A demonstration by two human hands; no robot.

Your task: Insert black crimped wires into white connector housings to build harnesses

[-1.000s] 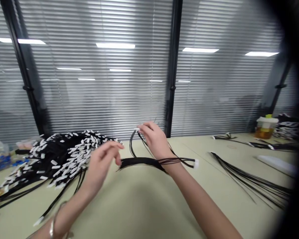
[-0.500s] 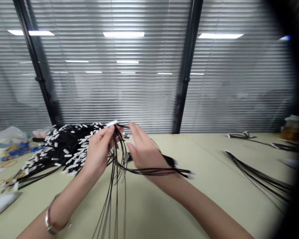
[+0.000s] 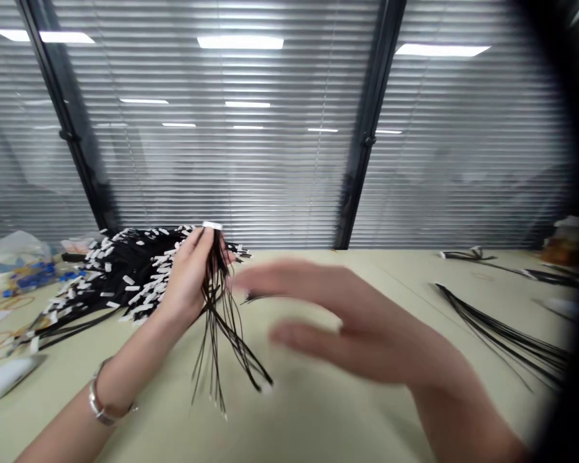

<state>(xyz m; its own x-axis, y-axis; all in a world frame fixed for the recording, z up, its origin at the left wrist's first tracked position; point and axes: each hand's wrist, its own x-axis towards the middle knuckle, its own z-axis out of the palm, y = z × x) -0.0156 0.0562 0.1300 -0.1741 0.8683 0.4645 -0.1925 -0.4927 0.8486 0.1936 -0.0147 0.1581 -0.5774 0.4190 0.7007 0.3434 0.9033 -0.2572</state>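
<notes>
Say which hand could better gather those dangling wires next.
Probably the right hand: apparently empty and open beside the black wires, while the left hand holds them below the white connector.

I am handling a black wire bundle [image 3: 215, 257] with a white connector [image 3: 212, 226]. My bracelet [image 3: 95, 400] is showing silver. The surface [image 3: 328, 424] is presenting pale yellow-green; the heap [image 3: 131, 262] is displaying black flecked with white. The blinds [image 3: 222, 173] are forming grey horizontal stripes.

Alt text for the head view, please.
The left hand holds a black wire harness just below its upper white connector, the rest trailing down; the blurred right hand is open beside it. Behind, to the left, white-tipped black cables lie piled on a pale green table.
</notes>
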